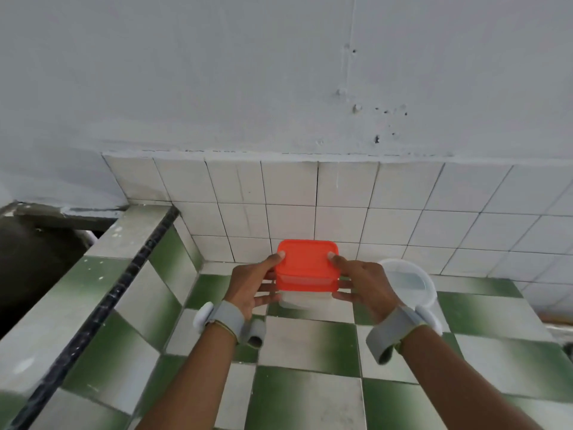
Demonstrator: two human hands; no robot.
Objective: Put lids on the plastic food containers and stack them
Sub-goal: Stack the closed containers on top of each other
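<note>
Right in the middle, the orange rectangular plastic lid [305, 259] sits on top of what looks like a second orange-lidded container just beneath it, and under those a clear plastic container [302, 301] shows its pale wall, so this reads as a small stack held near the back of the green-and-white checkered tiled surface [310, 342]. Whether the bottom of the stack rests on the tiles or hangs just above them, I cannot tell from here. The left hand [251, 287] clasps the stack's left side, thumb pressed on the top lid's corner and fingers curled in under the orange edge; the right hand [359, 285] mirrors it on the other side, thumb on the lid, fingers wrapped around the side. Both hands are closed around the stack, each with a grey wrist strap [228, 318] behind it. Just to the right, close behind the right hand, stands a round clear plastic container with a whitish translucent lid [407, 280], lid apparently on, apart from the stack. Behind it all runs the white tiled wall [341, 212], and off to the left a raised ledge with a dark strip [102, 305]. My read: the lidding looks largely done for what is in sight, the rectangular ones are already stacked, and the round one may be the last to join, if it is meant to go on top.
</note>
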